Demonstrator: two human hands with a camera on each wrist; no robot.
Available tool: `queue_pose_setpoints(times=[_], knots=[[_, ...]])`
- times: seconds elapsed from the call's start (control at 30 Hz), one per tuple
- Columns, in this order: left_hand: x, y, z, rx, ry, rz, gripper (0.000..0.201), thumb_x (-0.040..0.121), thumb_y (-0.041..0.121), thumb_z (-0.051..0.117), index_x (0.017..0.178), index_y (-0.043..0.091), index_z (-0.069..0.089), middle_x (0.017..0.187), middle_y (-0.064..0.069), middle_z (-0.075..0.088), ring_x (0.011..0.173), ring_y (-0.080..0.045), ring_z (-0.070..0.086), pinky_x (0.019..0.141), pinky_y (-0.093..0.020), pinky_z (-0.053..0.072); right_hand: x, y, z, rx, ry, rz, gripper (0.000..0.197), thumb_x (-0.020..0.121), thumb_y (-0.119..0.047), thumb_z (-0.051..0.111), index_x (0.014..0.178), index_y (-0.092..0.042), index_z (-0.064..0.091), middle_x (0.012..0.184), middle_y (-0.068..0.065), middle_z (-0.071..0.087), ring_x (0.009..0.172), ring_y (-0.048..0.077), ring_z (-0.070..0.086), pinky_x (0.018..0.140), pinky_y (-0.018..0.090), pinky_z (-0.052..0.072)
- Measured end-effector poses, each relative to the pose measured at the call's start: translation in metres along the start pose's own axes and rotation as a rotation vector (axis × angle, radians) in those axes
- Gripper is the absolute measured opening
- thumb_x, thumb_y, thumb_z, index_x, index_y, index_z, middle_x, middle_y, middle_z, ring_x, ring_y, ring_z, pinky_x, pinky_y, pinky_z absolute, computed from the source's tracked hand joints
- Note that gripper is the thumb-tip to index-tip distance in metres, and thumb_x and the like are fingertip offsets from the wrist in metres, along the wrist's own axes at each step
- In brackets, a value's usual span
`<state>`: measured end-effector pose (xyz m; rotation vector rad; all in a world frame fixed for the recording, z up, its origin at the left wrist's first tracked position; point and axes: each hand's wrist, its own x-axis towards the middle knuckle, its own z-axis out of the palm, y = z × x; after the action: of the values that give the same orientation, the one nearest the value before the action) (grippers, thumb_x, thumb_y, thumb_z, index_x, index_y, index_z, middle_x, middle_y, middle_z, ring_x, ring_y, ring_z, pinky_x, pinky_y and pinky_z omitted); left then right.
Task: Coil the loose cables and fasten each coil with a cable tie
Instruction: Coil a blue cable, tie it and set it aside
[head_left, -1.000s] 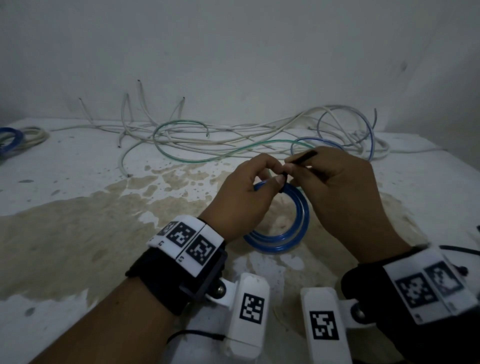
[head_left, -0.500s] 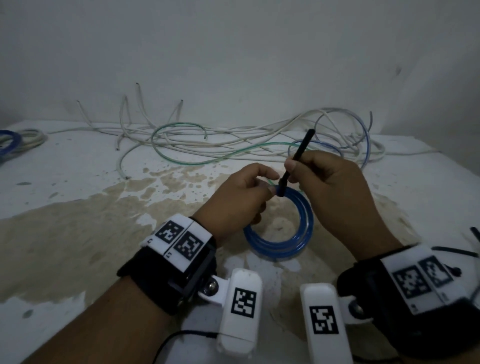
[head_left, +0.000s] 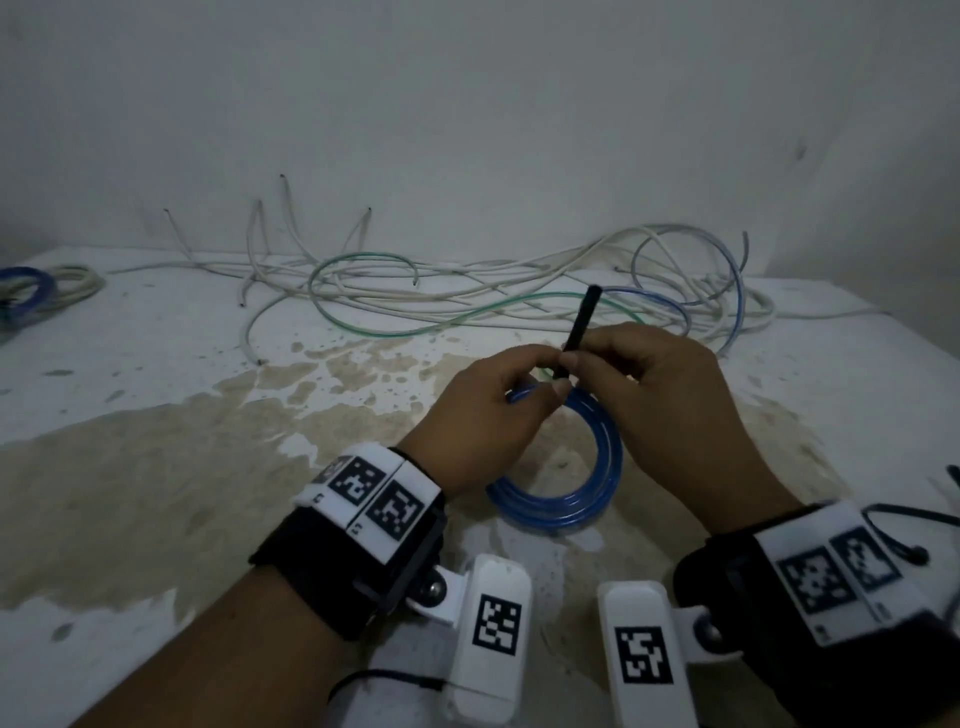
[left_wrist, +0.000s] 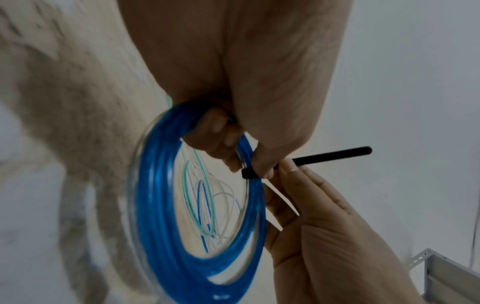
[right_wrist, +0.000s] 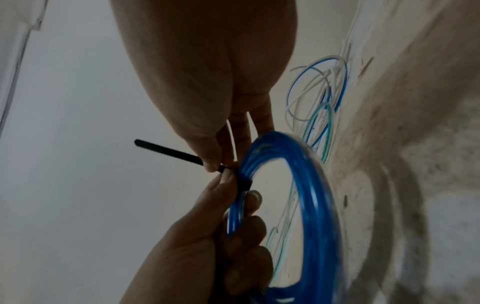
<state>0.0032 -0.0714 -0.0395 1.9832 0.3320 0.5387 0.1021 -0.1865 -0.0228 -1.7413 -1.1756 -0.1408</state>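
Observation:
A coil of blue cable hangs upright just above the stained table. My left hand grips its top, fingers curled through the loop. A black cable tie is wrapped around the coil at that spot, its band showing in the right wrist view. My right hand pinches the tie's tail close to the coil, and the free end sticks up and away. The blue coil fills the left wrist view, with the tail pointing right.
A tangle of loose white, green and blue cables lies along the back wall. Finished coils sit at the far left edge. Spare black ties lie by my right wrist. A metal shelf corner shows low on the right.
The tie's tail has swung from lying sideways to standing upright, and more of it sticks out past my right fingers. Both hands stayed on the coil.

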Motion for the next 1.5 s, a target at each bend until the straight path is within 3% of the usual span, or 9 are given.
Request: queue_pose_setpoints(times=[0.07,0.2,0.3,0.37,0.6,0.83,1.07,1.37,1.5], knots=[[0.0,0.001,0.001,-0.019,0.052,-0.006,0.012,0.096,0.023,0.054,0.101,0.026,0.064,0.064,0.017,0.056,0.046,0.002,0.045,0.048,-0.013,0.033,0.0,0.001,0.001,0.026,0.011,0.063,0.005,0.087,-0.02,0.064,0.089,-0.02,0.068,0.08,-0.013,0.065,0.076,-0.002,0.059,0.065,0.005,0.04],[0.003,0.004,0.0,-0.267,0.214,-0.166,0.015,0.097,0.025,0.051,0.106,0.017,0.06,0.073,0.001,0.052,0.044,-0.01,0.04,0.044,-0.024,0.034,0.0,0.004,0.002,0.06,-0.086,0.291,0.029,0.089,-0.038,0.059,0.115,-0.026,0.06,0.092,-0.007,0.067,0.078,0.004,0.065,0.066,0.014,0.05],[0.003,0.011,-0.004,-0.517,0.309,-0.268,0.012,0.099,0.02,0.048,0.103,0.012,0.055,0.076,-0.003,0.048,0.042,-0.009,0.035,0.04,-0.021,0.032,-0.003,-0.002,0.008,0.244,-0.163,0.406,0.021,0.094,-0.032,0.053,0.111,-0.023,0.063,0.081,-0.001,0.07,0.063,0.013,0.067,0.063,0.039,0.059],[0.001,0.017,-0.008,-0.627,0.281,-0.312,0.008,0.1,0.015,0.045,0.099,0.01,0.052,0.077,-0.005,0.047,0.045,-0.01,0.037,0.041,-0.021,0.037,-0.004,-0.006,0.011,0.363,-0.137,0.453,0.017,0.096,-0.026,0.05,0.104,-0.021,0.064,0.077,0.005,0.068,0.057,0.02,0.064,0.056,0.045,0.058],[-0.015,0.012,-0.055,-0.495,0.107,-0.415,0.014,0.093,0.008,0.052,0.102,0.012,0.061,0.091,-0.009,0.069,0.077,-0.022,0.064,0.075,-0.039,0.056,0.015,-0.012,0.008,0.29,-0.22,0.395,0.029,0.099,-0.021,0.044,0.077,-0.011,0.06,0.056,-0.001,0.056,0.044,0.013,0.052,0.045,0.023,0.038],[-0.049,0.005,-0.113,-0.395,0.143,-0.332,0.02,0.091,0.007,0.059,0.11,0.006,0.068,0.087,-0.012,0.07,0.074,-0.019,0.067,0.064,-0.028,0.057,0.05,-0.053,0.052,0.221,-0.586,0.295,0.021,0.098,-0.022,0.046,0.091,-0.014,0.065,0.061,-0.001,0.058,0.047,0.014,0.052,0.043,0.023,0.038],[-0.097,-0.018,-0.187,-0.492,0.568,-0.326,0.018,0.09,0.004,0.058,0.103,-0.001,0.069,0.086,-0.014,0.071,0.074,-0.02,0.068,0.069,-0.033,0.06,0.071,-0.104,0.139,0.539,-0.549,0.433,0.039,0.092,-0.049,0.047,0.102,-0.016,0.065,0.086,0.008,0.07,0.069,0.022,0.066,0.058,0.031,0.052],[-0.142,-0.049,-0.319,-0.657,1.169,-0.181,0.015,0.097,0.007,0.049,0.091,0.006,0.062,0.071,0.001,0.072,0.07,-0.008,0.068,0.064,-0.02,0.058,0.074,-0.119,0.255,0.717,-0.386,0.652,0.03,0.097,-0.033,0.05,0.083,-0.008,0.059,0.071,0.009,0.057,0.062,0.022,0.053,0.055,0.032,0.046],[-0.144,-0.065,-0.366,-0.601,1.337,-0.188,0.017,0.097,0.007,0.051,0.081,0.007,0.059,0.08,-0.003,0.063,0.075,-0.01,0.062,0.076,-0.026,0.057,0.068,-0.117,0.276,0.823,-0.351,0.685,0.021,0.097,-0.023,0.049,0.083,-0.008,0.053,0.07,0.012,0.046,0.06,0.02,0.042,0.051,0.03,0.034]])
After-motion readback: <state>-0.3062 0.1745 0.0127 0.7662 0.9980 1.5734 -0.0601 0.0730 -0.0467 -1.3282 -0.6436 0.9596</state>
